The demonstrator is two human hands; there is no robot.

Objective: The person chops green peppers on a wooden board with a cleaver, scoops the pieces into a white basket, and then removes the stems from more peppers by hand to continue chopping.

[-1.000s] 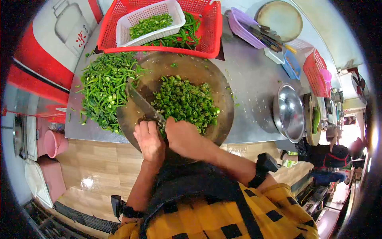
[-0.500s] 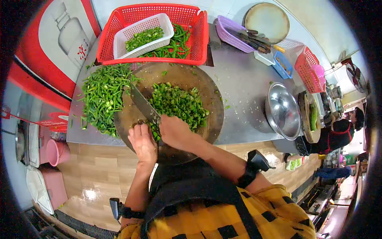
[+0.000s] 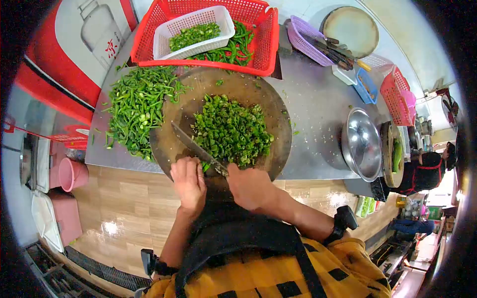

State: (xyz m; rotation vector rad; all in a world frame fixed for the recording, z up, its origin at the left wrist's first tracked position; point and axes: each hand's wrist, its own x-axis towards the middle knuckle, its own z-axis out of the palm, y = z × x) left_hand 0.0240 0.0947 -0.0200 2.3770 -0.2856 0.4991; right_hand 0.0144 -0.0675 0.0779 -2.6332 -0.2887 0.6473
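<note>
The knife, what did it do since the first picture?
The knife slid a bit to the right and nearer the person's body over the chopping board. The right hand went with it, holding on. The chopped pepper pile and metal bowl stayed put.

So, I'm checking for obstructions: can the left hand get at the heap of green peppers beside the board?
Probably yes. The left hand is near the heap of green peppers, with only bare board between. The knife lies just right of that way, its tip fairly close.
</note>
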